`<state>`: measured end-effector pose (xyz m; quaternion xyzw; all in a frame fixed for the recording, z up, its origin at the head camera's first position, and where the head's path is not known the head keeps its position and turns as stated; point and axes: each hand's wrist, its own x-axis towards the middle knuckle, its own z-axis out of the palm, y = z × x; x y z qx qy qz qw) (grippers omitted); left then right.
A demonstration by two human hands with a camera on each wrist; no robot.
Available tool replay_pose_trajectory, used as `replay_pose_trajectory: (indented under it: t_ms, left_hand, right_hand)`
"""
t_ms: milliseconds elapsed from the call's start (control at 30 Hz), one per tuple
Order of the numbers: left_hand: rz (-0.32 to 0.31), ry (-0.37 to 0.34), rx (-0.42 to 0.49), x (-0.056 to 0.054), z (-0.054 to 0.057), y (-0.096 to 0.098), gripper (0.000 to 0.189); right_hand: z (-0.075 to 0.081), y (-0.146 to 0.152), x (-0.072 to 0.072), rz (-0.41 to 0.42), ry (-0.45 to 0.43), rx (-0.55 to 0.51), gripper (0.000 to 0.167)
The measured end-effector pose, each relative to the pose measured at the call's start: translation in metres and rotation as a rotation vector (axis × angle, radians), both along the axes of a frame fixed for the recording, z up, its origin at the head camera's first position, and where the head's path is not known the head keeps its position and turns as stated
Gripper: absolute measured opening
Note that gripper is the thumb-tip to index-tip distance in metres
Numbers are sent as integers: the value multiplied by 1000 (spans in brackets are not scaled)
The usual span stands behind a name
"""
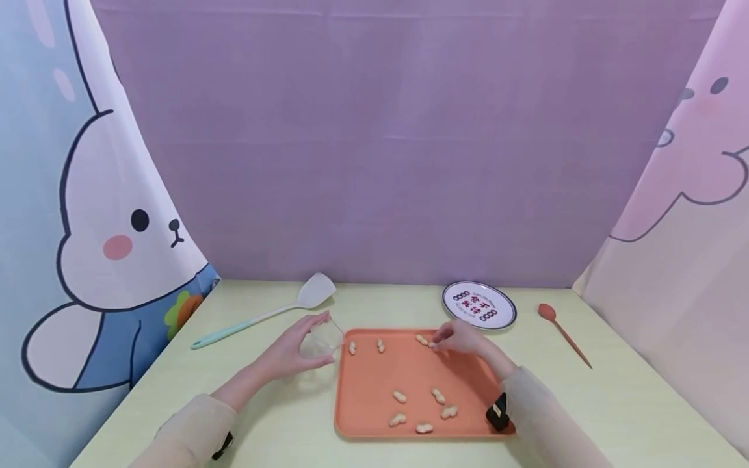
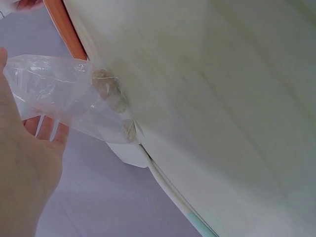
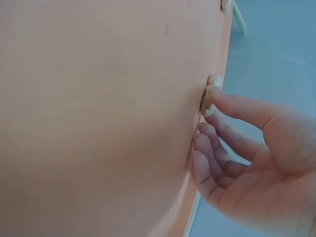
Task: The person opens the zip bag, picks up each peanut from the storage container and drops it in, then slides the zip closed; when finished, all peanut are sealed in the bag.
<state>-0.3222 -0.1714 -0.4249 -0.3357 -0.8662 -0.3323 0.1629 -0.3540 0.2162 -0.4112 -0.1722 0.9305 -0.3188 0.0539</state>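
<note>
My left hand holds a clear plastic bag at the left of the tray, thumb and fingers spread around its mouth. Several peanuts lie at the bottom of the bag. Over the far right part of the orange tray, my right hand pinches a peanut between thumb and index finger. Its other fingers are bent, tips at the tray surface. Other peanuts lie loose on the tray: two near the far left corner, including one peanut, and several near the front, such as this peanut.
Behind my left hand lies a spatula with a pale green handle. A white patterned plate sits beyond the tray's far right corner. Farther right is a reddish spoon. A purple curtain hangs along the table's back edge.
</note>
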Motion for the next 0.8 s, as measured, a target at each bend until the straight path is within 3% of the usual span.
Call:
replay_pose_trajectory:
  t_ms: [100,433,567,800]
  left_hand:
    - [-3,-2,3,0,1,0,81]
    - [-2,-1,6,-1,-1,-1,81]
    - [-5,8,7,-1,-3,0,82]
    - [-6,11,5,-1,-2,0,82]
  right_hand:
    - [-1,1,1,-39,-22,3,19]
    - [-1,4,1,-47,-14,-31,16]
    - [0,6,1,-51,12,-78,16]
    - [7,3,3,-84,129,-106,12]
